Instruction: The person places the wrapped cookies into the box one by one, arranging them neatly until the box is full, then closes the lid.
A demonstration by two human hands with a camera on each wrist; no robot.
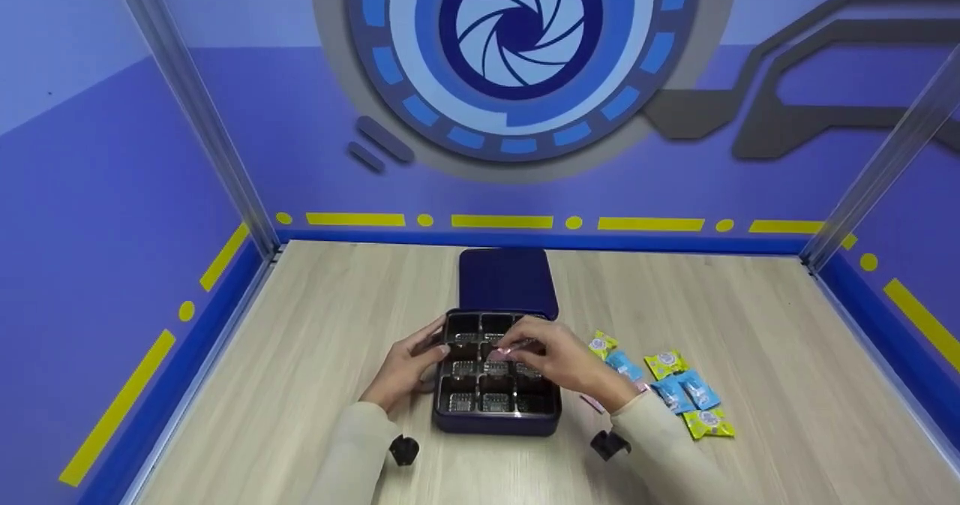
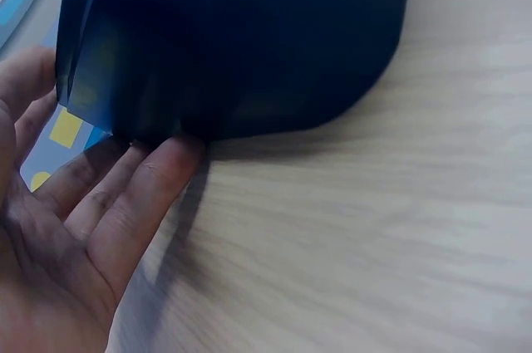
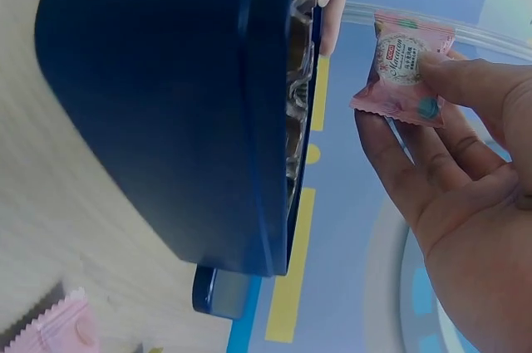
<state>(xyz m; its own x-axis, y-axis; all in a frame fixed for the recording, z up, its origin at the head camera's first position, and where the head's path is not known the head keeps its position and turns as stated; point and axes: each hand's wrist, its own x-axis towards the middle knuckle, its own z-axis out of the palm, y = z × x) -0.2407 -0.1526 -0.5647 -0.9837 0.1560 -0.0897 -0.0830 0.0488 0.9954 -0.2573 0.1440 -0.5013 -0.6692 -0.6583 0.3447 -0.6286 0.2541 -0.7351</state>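
Note:
A dark blue box [image 1: 495, 424] with a clear plastic divider tray [image 1: 496, 402] inside stands on the table. At its left side my left hand [image 1: 405, 366] grips the wall, thumb at the rim and fingertips [image 2: 179, 154] against the outside. Over the middle of the tray is my right hand [image 1: 559, 351]. It pinches a pink wrapped macaron [image 3: 407, 66] between thumb and fingers, above the compartments. In the right wrist view the wrapper is apart from the box rim. The right hand hides several compartments on that side.
A dark blue lid [image 1: 506, 276] lies flat behind the box. To the right lie several wrapped sweets: yellow packets [image 1: 709, 423], blue packets [image 1: 700, 389] and a pink packet [image 3: 58, 328], partly behind the right forearm. Printed panels [image 1: 510, 190] border the table [image 1: 300, 325].

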